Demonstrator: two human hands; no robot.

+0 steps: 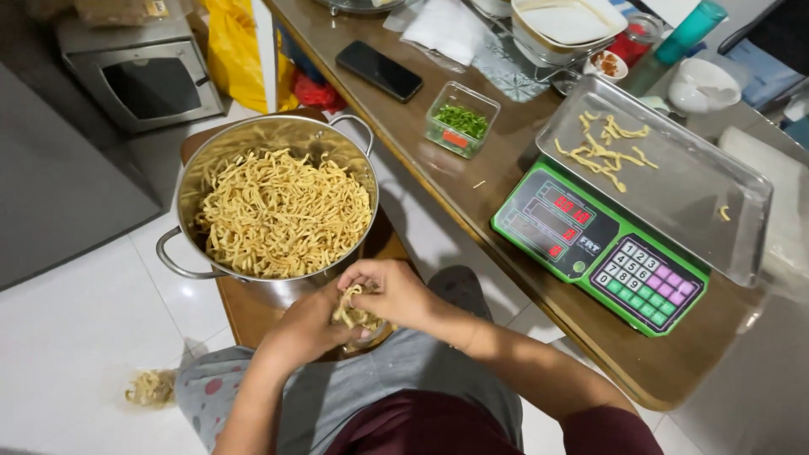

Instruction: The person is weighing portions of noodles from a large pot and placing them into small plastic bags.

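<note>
noodles (354, 312) in both hands, pot (278, 202) touching, container perhaps beneath.

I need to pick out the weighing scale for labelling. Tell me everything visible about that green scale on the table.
The green scale is a flat electronic unit with a dark display panel showing red lit digits and a keypad of white, pink and green keys beside it. It looks plastic. It sits near the edge of the wooden table, turned at an angle. A shiny rectangular metal tray rests on top, holding a few pale yellow noodle strips. Neither hand touches it.
</note>
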